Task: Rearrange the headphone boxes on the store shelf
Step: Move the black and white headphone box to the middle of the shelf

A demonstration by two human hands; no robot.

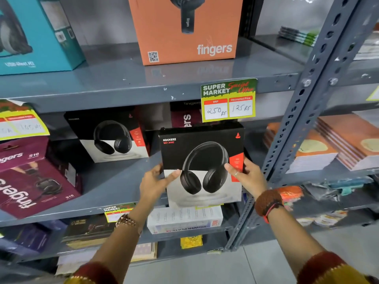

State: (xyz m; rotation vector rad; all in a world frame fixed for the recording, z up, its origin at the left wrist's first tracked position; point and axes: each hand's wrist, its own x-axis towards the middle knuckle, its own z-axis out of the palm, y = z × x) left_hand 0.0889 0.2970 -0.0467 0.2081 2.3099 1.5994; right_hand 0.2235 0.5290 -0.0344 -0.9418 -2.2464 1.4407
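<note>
I hold a black and white Rockerz headphone box [202, 154] upright in front of the middle shelf [114, 181]. My left hand [156, 182] grips its left edge and my right hand [246, 174] grips its right edge. A matching Rockerz box [108, 134] stands further back on the same shelf, to the left. Maroon Fingers boxes [30, 175] lie at the left end of that shelf, and another maroon box [185, 117] stands behind the held one. On the upper shelf stand an orange Fingers box [184, 31] and a teal headphone box [32, 33].
A yellow price tag [228, 100] hangs from the upper shelf edge just above the held box. A perforated grey upright [307, 95] borders the shelf on the right, with stacked notebooks [328, 148] beyond it. A white box [184, 219] and other goods fill the lower shelf.
</note>
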